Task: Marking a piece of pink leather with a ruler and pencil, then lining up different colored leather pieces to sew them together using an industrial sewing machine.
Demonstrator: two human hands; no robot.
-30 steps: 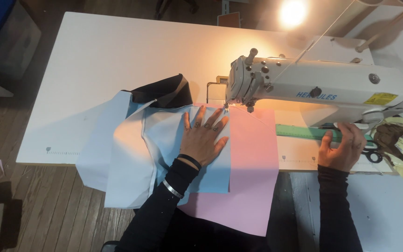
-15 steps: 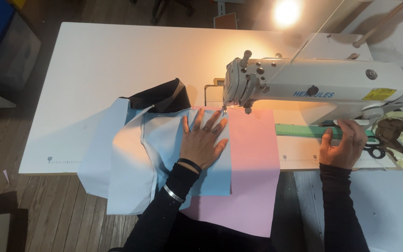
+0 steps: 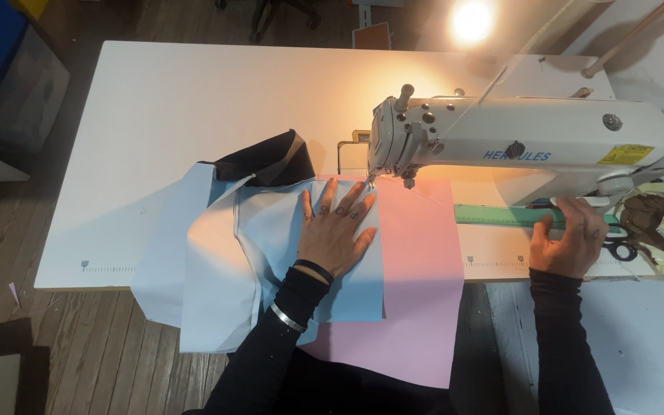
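Left hand [image 3: 337,230] lying flat, fingers spread apart, pressing light blue fabric [image 3: 270,253] onto white surface [image 3: 194,100], fingertips just near of sewing machine [image 3: 516,146] needle. Pink fabric [image 3: 416,292] lying under blue, hanging over near edge. Right hand [image 3: 574,238] curling around green ruler [image 3: 493,217] at right, grip clamped. Black fabric [image 3: 267,157] lying far left of blue piece. Scissors [image 3: 620,247] just right of right hand.

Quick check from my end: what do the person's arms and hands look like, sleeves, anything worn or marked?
Both arms are in long, close-fitting black sleeves down to the wrists. The left hand is bare, with small dark markings across the fingers, a black band at the wrist and a silver bangle over the sleeve further up. The right hand is bare, no gloves; faint dark marks on its fingers.
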